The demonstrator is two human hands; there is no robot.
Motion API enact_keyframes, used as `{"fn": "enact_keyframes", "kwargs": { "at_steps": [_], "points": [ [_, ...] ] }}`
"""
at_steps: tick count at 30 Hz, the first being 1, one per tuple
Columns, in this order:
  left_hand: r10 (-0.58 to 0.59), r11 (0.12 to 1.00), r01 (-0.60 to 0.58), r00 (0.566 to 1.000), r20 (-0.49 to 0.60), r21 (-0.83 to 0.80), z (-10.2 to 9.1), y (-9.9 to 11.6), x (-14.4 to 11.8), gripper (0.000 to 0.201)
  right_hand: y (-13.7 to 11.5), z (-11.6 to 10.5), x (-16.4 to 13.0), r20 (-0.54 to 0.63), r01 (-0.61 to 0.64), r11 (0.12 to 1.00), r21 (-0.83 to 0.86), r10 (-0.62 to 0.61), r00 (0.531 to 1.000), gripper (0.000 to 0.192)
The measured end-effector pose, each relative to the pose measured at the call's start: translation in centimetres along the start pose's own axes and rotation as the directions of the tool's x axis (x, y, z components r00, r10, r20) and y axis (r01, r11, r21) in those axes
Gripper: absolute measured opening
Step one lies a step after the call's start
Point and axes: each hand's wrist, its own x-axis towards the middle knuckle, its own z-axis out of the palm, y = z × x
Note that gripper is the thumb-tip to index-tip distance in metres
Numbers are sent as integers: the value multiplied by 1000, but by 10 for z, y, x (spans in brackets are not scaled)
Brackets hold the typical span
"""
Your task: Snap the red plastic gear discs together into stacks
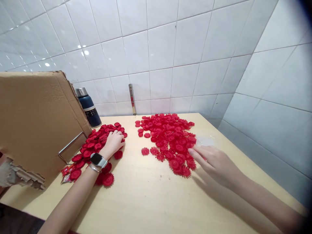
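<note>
Two heaps of red plastic flower-shaped pieces with toothed rims lie on the table. My left hand [114, 142], wearing a watch [98, 160] and a bracelet, rests on the right side of the left heap [94, 144]. Its fingers curl down among the pieces, and their tips are hidden. At the right edge of the larger, brighter right heap [165, 133] is my right hand [212, 161]. Thumb and fingers there are drawn together, with a bit of a red flower-shaped piece [204, 159] showing between them.
A torn cardboard box [41, 120] stands at the left, with a metal wire frame [73, 146] beside it. Behind are a dark blue bottle [89, 109] and a metal strip [132, 99] against the tiled wall [161, 48]. Clear plastic [205, 140] lies beyond my right hand.
</note>
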Motion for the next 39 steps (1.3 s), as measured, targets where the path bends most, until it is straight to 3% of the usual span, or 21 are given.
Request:
{"fn": "enact_keyframes", "kwargs": {
  "at_steps": [4,8,9,10,11,15,17,19,21,24,30,33,39],
  "points": [
    [31,991,-36,999,-40,-132,-2,7,11,27,-10,-1,2,10,-6,998,58,5,1000,40],
    [115,934,-164,979,-167,-318,-37,39,13,16,-29,-14,15,-20,-35,975,220,41,999,34],
    [141,907,-213,966,-215,-363,-48,51,13,16,-34,-18,21,-27,-72,904,421,92,995,30],
    [164,878,-263,950,-266,-399,-59,65,11,15,-40,-21,28,-8,-118,757,642,160,987,27],
    [183,849,-311,931,-316,-426,-69,79,10,13,-45,-23,36,5,-129,691,712,179,984,26],
    [195,751,-452,848,-492,-482,-93,130,8,8,-61,-22,66,53,-160,448,879,243,969,28],
    [195,694,-547,769,-609,-468,-95,149,10,6,-65,-19,76,39,-136,310,941,299,953,29],
    [232,719,-582,717,-657,-380,-95,162,14,7,-66,-18,80,18,-96,195,976,365,931,28],
    [272,763,-577,695,-666,-292,-95,171,17,9,-65,-20,81,4,-56,112,992,416,909,27],
    [271,784,-561,697,-664,-268,-99,176,15,11,-60,-23,80,-10,-11,44,999,442,897,28],
    [243,793,-548,685,-687,-267,-121,168,1,11,-51,-22,80,-2,2,2,1000,402,916,29],
    [263,796,-538,720,-642,-278,-122,164,3,10,-51,-20,82,1,1,-4,1000,385,923,30],
    [306,809,-499,808,-504,-310,-103,161,20,25,-52,-15,83,-22,21,8,1000,338,941,36]
  ]
}}
